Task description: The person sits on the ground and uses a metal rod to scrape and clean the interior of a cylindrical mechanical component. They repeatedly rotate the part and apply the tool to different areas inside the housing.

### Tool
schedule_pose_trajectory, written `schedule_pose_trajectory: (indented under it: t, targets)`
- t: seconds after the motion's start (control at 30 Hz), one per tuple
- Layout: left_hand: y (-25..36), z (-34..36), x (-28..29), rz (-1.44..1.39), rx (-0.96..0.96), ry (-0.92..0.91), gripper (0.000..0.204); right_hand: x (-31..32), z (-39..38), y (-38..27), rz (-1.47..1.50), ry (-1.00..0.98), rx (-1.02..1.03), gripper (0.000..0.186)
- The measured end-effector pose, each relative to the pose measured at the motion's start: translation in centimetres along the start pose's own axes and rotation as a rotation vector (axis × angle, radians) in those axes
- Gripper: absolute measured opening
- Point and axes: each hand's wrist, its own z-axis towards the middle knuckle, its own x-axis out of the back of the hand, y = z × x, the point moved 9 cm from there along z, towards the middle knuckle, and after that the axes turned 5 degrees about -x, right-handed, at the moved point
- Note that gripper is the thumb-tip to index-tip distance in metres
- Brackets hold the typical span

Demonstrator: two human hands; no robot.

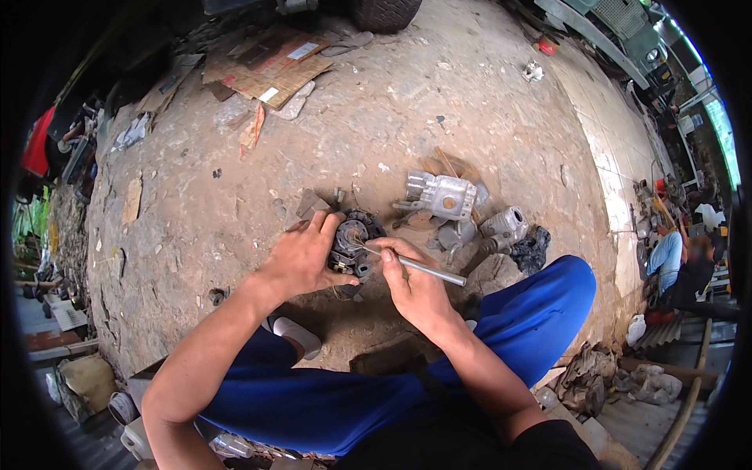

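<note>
Between my knees, low over the ground, is a dark round metal machine part (pixel 350 237) with a ringed, hollow middle. My left hand (pixel 300 257) is closed around its left side, fingers over the top and thumb along the near edge. A slim silver rod-shaped tool (pixel 439 272) lies pinched in my right hand (pixel 419 291). Its thin end reaches into the middle of the part; the thicker end points out to the right. I cannot make out exactly what its tip touches. My fingers and palm hide parts of both things.
Right of the part lie a silver cast-metal housing (pixel 446 196), a cylindrical metal piece (pixel 505 225) and a black plastic bag (pixel 533 249). Flattened cardboard (pixel 270 66) is farther off. A vehicle tyre (pixel 385 12) stands at the far edge. Another person (pixel 689 266) sits at far right.
</note>
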Motion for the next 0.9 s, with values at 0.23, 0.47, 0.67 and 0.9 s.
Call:
schedule_pose_trajectory:
  t: [0.23,0.47,0.67,0.9]
  targets:
    - [1.4,0.3,0.2,0.063,-0.085,0.063,0.104,2.1,-0.2,-0.4,-0.094,-0.054,-0.027,0.021]
    - [2.0,0.4,0.2,0.068,-0.078,0.025,0.1,1.8,-0.7,-1.2,-0.175,-0.07,0.043,0.018]
    - [2.1,0.0,0.2,0.093,-0.074,0.03,0.1,2.1,-0.2,-0.4,-0.178,-0.045,-0.014,0.015]
    - [1.7,-0.4,0.1,0.112,-0.109,0.08,0.099,2.2,-1.0,0.5,-0.194,-0.004,0.018,0.017]
